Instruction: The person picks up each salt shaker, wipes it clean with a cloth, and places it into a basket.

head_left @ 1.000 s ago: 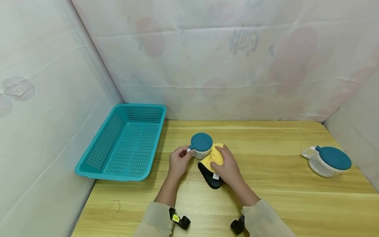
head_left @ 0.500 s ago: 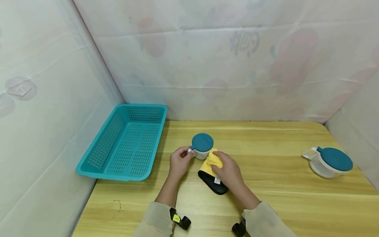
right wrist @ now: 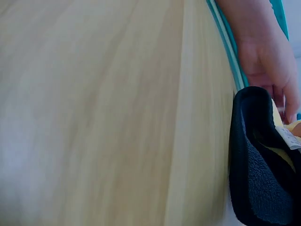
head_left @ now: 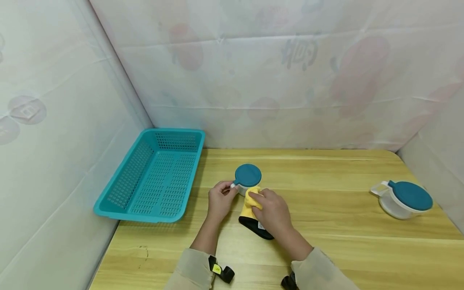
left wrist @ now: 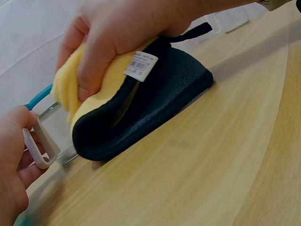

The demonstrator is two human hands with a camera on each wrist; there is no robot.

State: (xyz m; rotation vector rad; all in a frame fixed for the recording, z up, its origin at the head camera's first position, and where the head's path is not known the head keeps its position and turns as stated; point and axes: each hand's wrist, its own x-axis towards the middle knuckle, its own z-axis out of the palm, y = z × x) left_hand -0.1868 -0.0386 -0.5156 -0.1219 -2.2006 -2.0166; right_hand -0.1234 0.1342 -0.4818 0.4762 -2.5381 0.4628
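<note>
A small clear container with a blue lid (head_left: 248,175) stands on the table at the middle. My left hand (head_left: 219,201) pinches its white handle (left wrist: 41,143) from the left side. Bunched in my right hand (head_left: 273,211) is a folded cleaning cloth (head_left: 249,207), yellow on one face and black on the other, with a white label (left wrist: 141,66). The cloth's yellow part overlaps the near right wall of the container in the head view. Its black part hangs down toward the table. In the right wrist view the container is mostly hidden behind the cloth.
A teal perforated basket (head_left: 197,161) sits at the left, close to the side wall. Far to the right stands a second lidded container (head_left: 411,197) of the same kind, its handle facing left. Fabric-covered walls border the wooden table (head_left: 326,173) behind and on both sides.
My right hand has moved the cloth left and toward me, along the container's side to its near face. My left hand keeps its hold on the handle, and the container stays in place.
</note>
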